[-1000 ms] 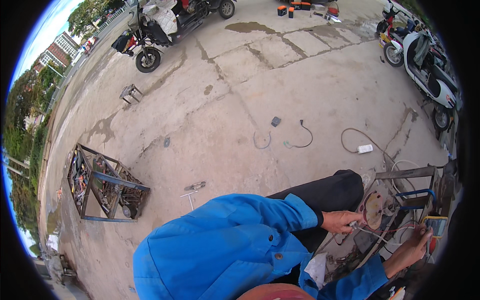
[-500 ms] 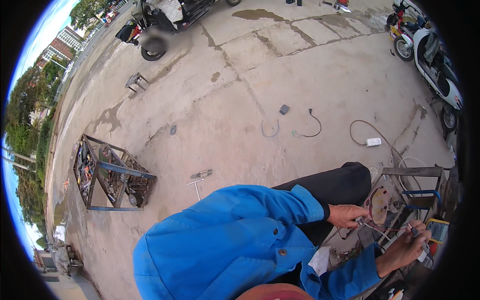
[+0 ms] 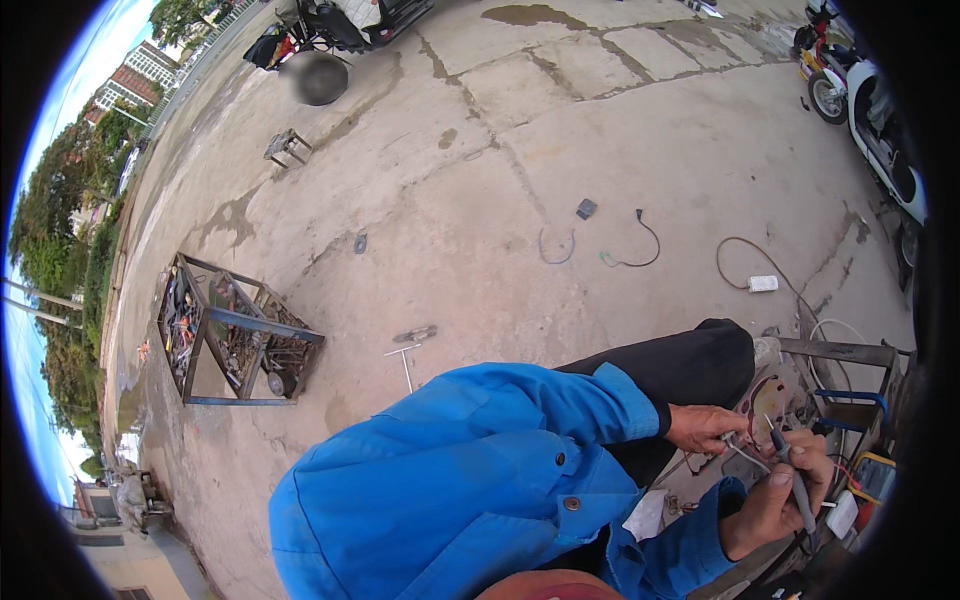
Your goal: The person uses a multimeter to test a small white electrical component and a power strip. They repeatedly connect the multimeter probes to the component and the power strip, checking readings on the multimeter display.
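Observation:
My left hand (image 3: 705,428) comes out of a blue sleeve and pinches thin wires beside a round reddish metal part (image 3: 765,398) set in a metal frame (image 3: 840,352). Just below and to the right, my right hand (image 3: 775,495) grips a slim grey probe (image 3: 790,465) whose tip points at the same wires. A yellow meter (image 3: 876,476) lies right of that hand. My black trouser knee (image 3: 690,362) rises behind the left hand.
An open metal rack of tools (image 3: 232,335) stands on the concrete at the left. Loose cables (image 3: 625,245), a small white box (image 3: 763,284) and a T-shaped tool (image 3: 405,360) lie on the ground. Scooters (image 3: 870,110) are parked at the far right, a motorbike (image 3: 320,40) at the top.
The view has swung down and left, so the ground items sit higher in the picture. Both hands stay at the wires; my right hand has drawn closer to the left.

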Demonstrator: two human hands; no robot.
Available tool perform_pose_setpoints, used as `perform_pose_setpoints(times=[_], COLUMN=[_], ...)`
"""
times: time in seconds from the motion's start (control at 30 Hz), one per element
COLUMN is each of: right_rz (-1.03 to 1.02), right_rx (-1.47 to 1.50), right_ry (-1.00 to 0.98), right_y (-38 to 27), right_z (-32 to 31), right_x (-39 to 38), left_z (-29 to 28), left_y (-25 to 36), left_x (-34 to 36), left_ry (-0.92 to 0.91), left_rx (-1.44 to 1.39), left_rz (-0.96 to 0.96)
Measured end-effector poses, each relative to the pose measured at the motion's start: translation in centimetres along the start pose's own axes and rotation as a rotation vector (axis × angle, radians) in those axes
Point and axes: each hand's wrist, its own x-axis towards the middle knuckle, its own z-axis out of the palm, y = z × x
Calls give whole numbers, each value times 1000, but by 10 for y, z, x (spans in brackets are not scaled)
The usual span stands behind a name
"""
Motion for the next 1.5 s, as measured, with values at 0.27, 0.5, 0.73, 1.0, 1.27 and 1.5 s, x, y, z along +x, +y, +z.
perform_pose_setpoints(times=[0.27,0.5,0.73,1.0,1.27,1.5], right_rz=[66,109,38,148,491,667], right_rx=[-40,-58,-35,-189,-561,-473], right_ry=[83,106,151,341,387,284], right_y=[7,3,4,26,78,113], right_z=[-17,-21,-27,-42,-55,-51], right_x=[-5,-9,-10,-38,-102,-168], left_z=[5,8,9,13,-3,-4], left_y=[-6,-9,-9,-11,6,0], left_x=[2,2,2,2,5,7], left_ry=[-52,-57,-69,-54,-1,54], left_rx=[50,41,44,2,-175,-314], left_rz=[-68,-79,-94,-129,-214,-286])
